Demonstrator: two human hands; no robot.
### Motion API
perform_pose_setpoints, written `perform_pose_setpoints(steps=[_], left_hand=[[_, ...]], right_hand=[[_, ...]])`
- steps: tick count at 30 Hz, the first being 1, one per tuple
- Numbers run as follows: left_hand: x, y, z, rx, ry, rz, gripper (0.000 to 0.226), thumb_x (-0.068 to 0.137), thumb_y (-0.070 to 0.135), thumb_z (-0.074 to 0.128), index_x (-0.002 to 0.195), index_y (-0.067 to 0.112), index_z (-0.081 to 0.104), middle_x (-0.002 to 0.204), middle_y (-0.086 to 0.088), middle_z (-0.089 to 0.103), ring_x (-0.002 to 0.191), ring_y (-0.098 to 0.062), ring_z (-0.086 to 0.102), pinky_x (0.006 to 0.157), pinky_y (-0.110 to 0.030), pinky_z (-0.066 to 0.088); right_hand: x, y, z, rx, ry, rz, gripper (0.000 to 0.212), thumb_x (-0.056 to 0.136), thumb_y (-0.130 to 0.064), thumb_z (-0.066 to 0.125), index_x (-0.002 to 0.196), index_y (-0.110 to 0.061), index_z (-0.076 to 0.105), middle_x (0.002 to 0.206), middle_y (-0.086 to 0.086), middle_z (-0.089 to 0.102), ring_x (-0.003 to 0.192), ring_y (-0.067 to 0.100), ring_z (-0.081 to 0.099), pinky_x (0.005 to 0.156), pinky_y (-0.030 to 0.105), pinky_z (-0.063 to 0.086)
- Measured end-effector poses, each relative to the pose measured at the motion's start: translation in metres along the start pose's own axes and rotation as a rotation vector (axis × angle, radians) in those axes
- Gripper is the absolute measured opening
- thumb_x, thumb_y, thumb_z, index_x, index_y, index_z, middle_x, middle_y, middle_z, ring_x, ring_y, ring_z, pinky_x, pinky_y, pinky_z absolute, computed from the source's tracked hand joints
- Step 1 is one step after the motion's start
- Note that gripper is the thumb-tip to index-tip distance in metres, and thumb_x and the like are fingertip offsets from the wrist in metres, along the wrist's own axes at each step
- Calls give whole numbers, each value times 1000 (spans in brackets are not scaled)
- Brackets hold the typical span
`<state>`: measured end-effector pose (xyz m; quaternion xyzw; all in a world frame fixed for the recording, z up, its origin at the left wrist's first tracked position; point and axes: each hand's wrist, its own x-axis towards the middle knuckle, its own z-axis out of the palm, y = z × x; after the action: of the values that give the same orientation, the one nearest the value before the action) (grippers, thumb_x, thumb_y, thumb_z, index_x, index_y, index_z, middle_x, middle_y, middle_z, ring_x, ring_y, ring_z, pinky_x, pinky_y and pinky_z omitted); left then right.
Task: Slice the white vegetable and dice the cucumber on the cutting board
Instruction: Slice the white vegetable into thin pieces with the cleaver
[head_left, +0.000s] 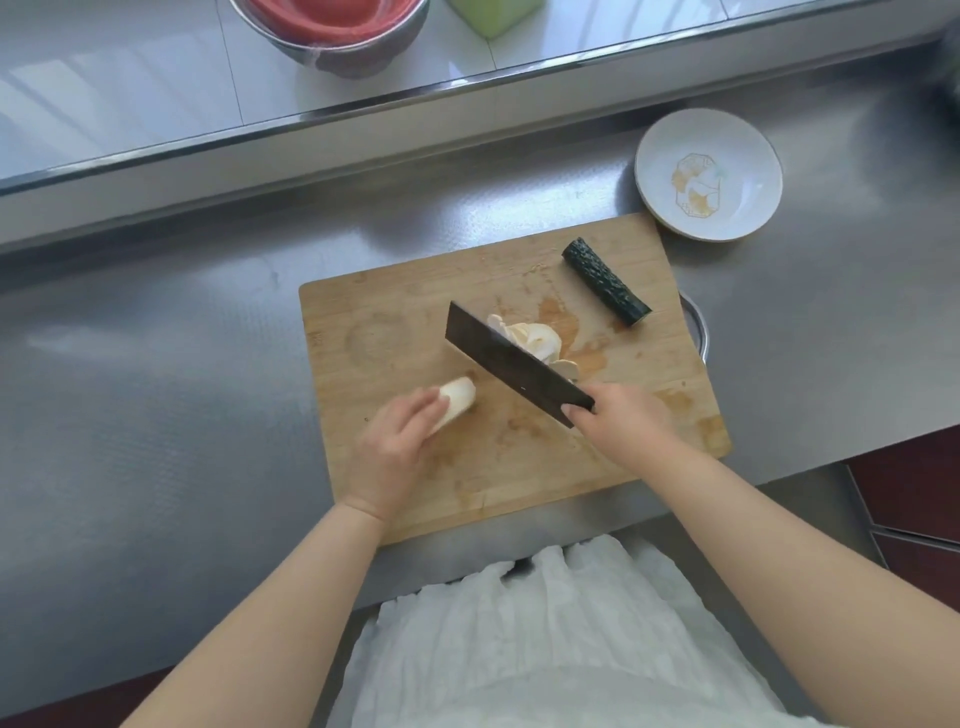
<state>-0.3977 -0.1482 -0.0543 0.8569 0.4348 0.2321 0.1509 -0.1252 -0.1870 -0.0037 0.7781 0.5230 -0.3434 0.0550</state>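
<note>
A wooden cutting board (395, 332) lies on the steel counter. My left hand (395, 447) grips the uncut piece of white vegetable (460, 400) at the board's left. My right hand (618, 421) grips the handle of a dark cleaver (514, 364), whose blade runs diagonally across the board's middle. A pile of white slices (535, 338) lies just beyond the blade, touching it. A dark green cucumber piece (605, 280) rests whole near the board's far right corner.
A white plate (709, 174) with a gold pattern sits beyond the board's right corner. A metal bowl (337, 36) with red contents and a pale green block (493, 15) stand on the raised back ledge. A metal rim (698, 327) pokes out under the board's right edge.
</note>
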Motion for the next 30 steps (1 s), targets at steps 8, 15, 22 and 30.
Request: perform_pose_setpoints(steps=[8, 15, 22, 30], left_hand=[[-25, 19, 16, 61, -213, -84, 48, 88, 51, 52, 107, 11, 68, 116, -6, 62, 102, -27, 59, 78, -38, 48], [12, 29, 26, 21, -312, -300, 30, 85, 24, 69, 109, 8, 60, 115, -9, 55, 105, -28, 51, 79, -39, 45], [22, 31, 37, 22, -162, -317, 15, 80, 17, 73, 85, 7, 62, 88, -9, 57, 79, -29, 53, 66, -34, 42], [16, 23, 39, -10, -192, -255, 27, 74, 25, 79, 89, 10, 63, 89, -7, 58, 82, -27, 54, 63, -33, 44]], right_hand=[[-30, -33, 32, -54, 33, -24, 23, 97, -35, 41, 111, -29, 58, 81, 1, 64, 72, 24, 57, 51, 29, 38], [-36, -31, 36, -10, -4, -25, 24, 97, -29, 41, 117, -27, 54, 77, 1, 62, 69, 24, 57, 50, 29, 42], [-25, -23, 29, -163, -82, -13, 19, 95, -16, 41, 104, -21, 57, 67, -4, 49, 64, 24, 52, 49, 27, 36], [-21, -17, 21, -215, -79, -93, 18, 97, -26, 39, 95, -23, 57, 61, -7, 41, 60, 20, 47, 44, 27, 30]])
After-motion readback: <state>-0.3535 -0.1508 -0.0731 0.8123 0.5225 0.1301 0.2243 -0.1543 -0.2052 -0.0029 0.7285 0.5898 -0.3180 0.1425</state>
